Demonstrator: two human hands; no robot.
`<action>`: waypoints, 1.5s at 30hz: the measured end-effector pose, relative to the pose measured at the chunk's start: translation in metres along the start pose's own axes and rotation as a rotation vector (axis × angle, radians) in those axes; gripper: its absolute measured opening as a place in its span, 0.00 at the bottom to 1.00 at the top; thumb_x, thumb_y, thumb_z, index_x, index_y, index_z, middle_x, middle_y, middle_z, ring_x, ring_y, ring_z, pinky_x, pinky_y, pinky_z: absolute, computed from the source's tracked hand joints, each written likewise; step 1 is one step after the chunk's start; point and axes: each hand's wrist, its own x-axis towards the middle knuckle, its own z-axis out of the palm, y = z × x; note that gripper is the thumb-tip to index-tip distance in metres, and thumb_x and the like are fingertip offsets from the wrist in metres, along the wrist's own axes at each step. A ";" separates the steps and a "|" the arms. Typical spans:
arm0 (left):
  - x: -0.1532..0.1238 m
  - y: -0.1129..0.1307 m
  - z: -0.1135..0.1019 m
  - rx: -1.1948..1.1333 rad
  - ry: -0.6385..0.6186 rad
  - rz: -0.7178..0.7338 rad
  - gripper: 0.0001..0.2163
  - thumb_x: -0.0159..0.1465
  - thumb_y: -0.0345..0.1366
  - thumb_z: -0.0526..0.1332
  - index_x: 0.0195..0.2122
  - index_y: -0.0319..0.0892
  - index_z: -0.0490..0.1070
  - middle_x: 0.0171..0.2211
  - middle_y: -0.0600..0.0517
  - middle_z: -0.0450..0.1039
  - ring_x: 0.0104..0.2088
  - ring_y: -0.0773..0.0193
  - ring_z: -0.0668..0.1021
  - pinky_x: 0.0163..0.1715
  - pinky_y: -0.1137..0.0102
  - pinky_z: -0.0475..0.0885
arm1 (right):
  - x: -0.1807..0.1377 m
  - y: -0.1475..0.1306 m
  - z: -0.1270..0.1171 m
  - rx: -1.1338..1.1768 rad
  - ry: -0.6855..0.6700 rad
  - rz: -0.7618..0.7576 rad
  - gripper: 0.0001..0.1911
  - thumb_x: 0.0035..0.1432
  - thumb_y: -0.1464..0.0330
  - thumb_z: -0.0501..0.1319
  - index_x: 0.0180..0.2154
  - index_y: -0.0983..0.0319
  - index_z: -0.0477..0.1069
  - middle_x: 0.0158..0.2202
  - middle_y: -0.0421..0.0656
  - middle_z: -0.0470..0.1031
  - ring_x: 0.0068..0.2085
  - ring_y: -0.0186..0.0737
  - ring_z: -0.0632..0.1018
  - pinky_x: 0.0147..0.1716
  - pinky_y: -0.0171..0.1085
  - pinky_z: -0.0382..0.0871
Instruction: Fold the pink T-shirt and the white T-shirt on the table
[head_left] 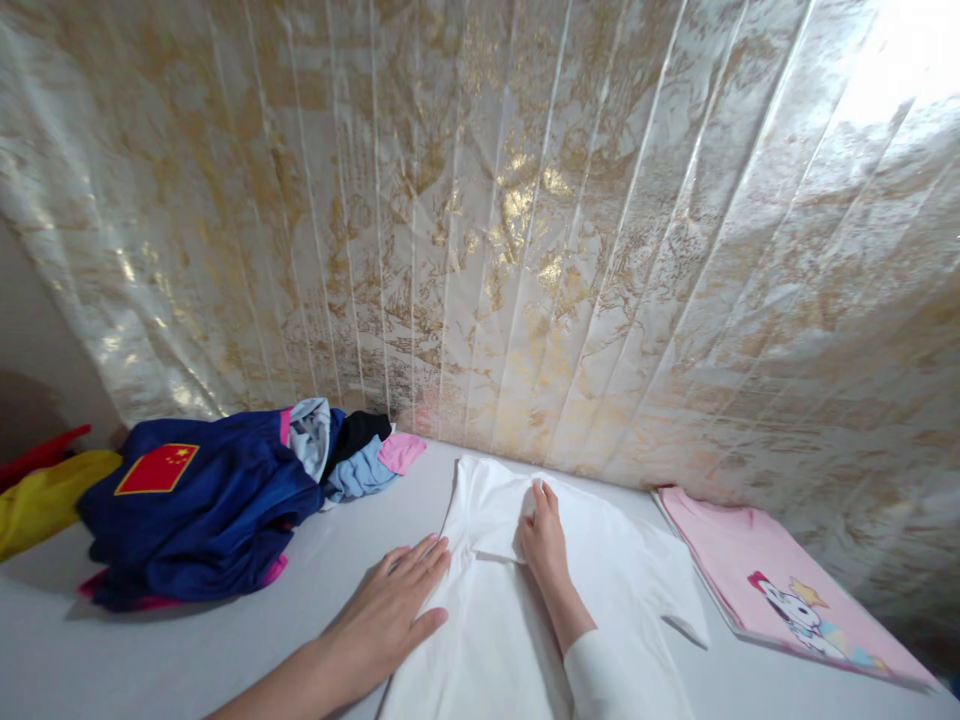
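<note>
White shirt (622,570) mid-surface, reaching the far edge: left side looks folded in, right sleeve not yet. Left hand (397,620) flat on its side, gripping nothing; right hand (542,535) curled on cloth, can't tell grip. Pink shirt (716,540), right edge, folded; blue garment (232,510), far-left corner, isn't.

This looks like a room in a home. A shiny curtain (465,250) with gold patterning covers most of the far side, and a plain wall (37,320) shows at far left. The white surface (330,555) carries everyday clothes: a dark blue garment (225,510) with a flag patch (159,470) and a yellow cloth (52,500) lie rumpled at left, a white shirt (622,560) is spread in the middle, and a pink shirt (727,545) with a cartoon dog print lies flat at right.
</note>
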 end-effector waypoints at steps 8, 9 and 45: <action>0.006 0.020 -0.014 -0.022 0.000 0.004 0.23 0.71 0.42 0.48 0.66 0.44 0.54 0.67 0.48 0.50 0.67 0.58 0.54 0.62 0.59 0.53 | -0.033 -0.049 -0.032 -0.082 -0.223 -0.308 0.29 0.48 0.80 0.53 0.53 0.62 0.68 0.61 0.52 0.63 0.60 0.48 0.66 0.57 0.49 0.62; 0.007 0.020 -0.012 -0.021 0.002 0.002 0.23 0.71 0.43 0.48 0.66 0.44 0.54 0.67 0.47 0.50 0.67 0.57 0.54 0.62 0.58 0.53 | -0.038 -0.057 -0.035 -0.082 -0.307 -0.393 0.29 0.48 0.81 0.53 0.52 0.61 0.69 0.58 0.49 0.67 0.58 0.45 0.68 0.56 0.45 0.63; -0.010 0.032 0.012 -0.051 -0.052 0.001 0.34 0.66 0.42 0.58 0.69 0.49 0.42 0.68 0.48 0.36 0.68 0.50 0.48 0.64 0.52 0.51 | 0.045 -0.066 0.043 -0.406 -0.572 -0.317 0.28 0.67 0.65 0.47 0.65 0.69 0.53 0.68 0.52 0.50 0.68 0.47 0.52 0.63 0.46 0.49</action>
